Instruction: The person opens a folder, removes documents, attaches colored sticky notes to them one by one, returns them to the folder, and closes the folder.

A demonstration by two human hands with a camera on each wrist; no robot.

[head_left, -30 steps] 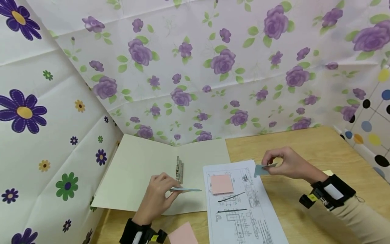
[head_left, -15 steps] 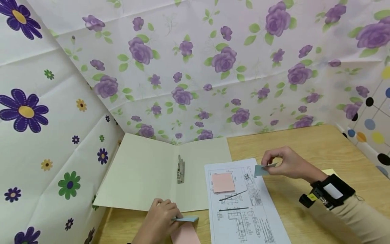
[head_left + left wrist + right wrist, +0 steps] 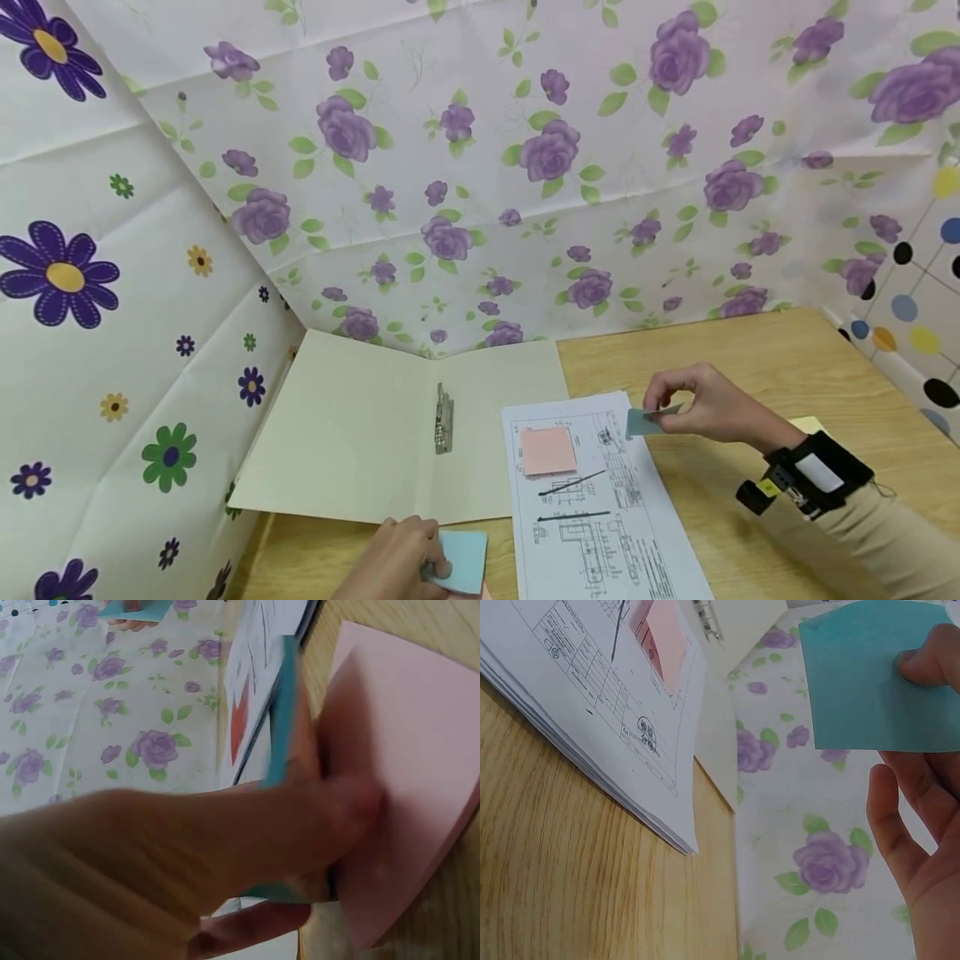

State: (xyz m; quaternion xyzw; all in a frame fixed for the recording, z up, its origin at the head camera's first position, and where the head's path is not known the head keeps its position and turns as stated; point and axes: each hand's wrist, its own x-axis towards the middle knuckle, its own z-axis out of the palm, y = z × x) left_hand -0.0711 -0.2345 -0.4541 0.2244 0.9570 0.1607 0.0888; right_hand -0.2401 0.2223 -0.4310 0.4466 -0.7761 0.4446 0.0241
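Note:
Near the front edge in the head view, my left hand (image 3: 397,560) holds a blue sticky note pad (image 3: 467,560) between thumb and fingers. Right by it is a pink sticky note pad (image 3: 420,735) on the wood; in the left wrist view the thumb overlaps this pad, and I cannot tell whether they touch. My right hand (image 3: 708,406) pinches a single blue sticky note (image 3: 866,697) above the right edge of a stack of printed drawings (image 3: 637,508). On those drawings lies a pink sticky note (image 3: 547,451), above two dark pen-like strokes.
An open cream folder (image 3: 360,425) with a metal clip (image 3: 444,421) stands behind, partly under the drawings. A yellow sticky note (image 3: 808,425) shows behind my right wrist. Flowered sheets (image 3: 480,167) close off the back and sides of the wooden table (image 3: 720,350).
My left hand has come down from over the folder to the near edge, carrying the blue pad over the pink one. The blue pad has turned its face upward. My right hand stays put.

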